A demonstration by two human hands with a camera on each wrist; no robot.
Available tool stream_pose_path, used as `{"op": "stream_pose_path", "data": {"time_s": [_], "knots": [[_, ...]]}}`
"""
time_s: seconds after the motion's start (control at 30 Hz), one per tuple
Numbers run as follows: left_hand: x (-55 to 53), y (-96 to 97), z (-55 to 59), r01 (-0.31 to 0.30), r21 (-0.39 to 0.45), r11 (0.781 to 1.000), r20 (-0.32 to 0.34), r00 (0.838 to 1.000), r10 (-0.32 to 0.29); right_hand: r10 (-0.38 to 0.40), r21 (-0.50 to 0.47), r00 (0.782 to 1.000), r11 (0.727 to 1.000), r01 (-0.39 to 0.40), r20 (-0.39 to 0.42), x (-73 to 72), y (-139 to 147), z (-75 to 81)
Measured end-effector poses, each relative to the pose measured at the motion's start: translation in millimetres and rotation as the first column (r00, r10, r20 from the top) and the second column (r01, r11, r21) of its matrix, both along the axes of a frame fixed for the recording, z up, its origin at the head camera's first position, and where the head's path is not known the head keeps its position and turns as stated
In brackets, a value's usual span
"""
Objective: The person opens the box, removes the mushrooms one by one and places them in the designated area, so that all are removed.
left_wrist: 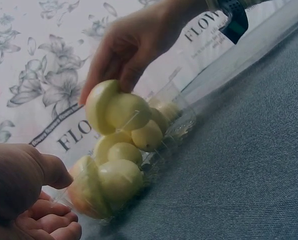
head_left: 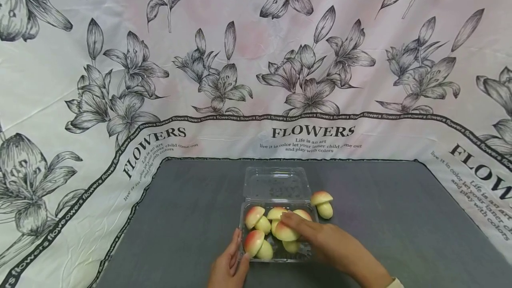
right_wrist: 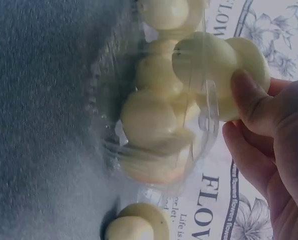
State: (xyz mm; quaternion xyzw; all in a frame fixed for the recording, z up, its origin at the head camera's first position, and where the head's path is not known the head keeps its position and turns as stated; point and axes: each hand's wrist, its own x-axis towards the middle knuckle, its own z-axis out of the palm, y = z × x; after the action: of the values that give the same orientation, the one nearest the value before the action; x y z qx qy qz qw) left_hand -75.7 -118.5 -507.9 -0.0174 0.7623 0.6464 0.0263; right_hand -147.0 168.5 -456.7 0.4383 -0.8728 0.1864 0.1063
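A clear plastic clamshell box (head_left: 280,260) stands with its lid (head_left: 260,185) folded back, away from me. Several pale yellow, mushroom-shaped pieces with reddish caps lie inside, among them a front-left piece (head_left: 254,243) and a back-left piece (head_left: 254,218). My right hand (head_left: 340,248) pinches another mushroom-shaped piece (right_wrist: 209,62) by its cap, over the front right part of the box. Thumb and fingers of my left hand (head_left: 228,265) grip the box at its front left corner. In the left wrist view the held piece (left_wrist: 128,111) sits higher than those in the box.
One more mushroom-shaped piece (head_left: 325,209) lies on the grey cloth (head_left: 192,217) just right of the box. A white flower-printed cloth (head_left: 224,141) hangs behind and along both sides. A dark band (left_wrist: 233,20) circles the right wrist.
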Motion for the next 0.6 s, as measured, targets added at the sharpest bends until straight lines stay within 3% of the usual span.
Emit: {"op": "stream_pose_path", "data": {"time_s": [0.37, 0.6], "knots": [[0.2, 0.3, 1.9, 0.004, 0.005, 1.0, -0.019, 1.0, -0.004, -0.011, 0.02, 0.996, 1.0, 0.009, 0.09, -4.6, 10, 8.5], [-0.6, -0.6, 0.8, 0.002, 0.001, 1.0, -0.005, 1.0, -0.002, -0.031, -0.028, 0.995, 0.999, 0.029, -0.097, -7.3, 15, 5.1]]}}
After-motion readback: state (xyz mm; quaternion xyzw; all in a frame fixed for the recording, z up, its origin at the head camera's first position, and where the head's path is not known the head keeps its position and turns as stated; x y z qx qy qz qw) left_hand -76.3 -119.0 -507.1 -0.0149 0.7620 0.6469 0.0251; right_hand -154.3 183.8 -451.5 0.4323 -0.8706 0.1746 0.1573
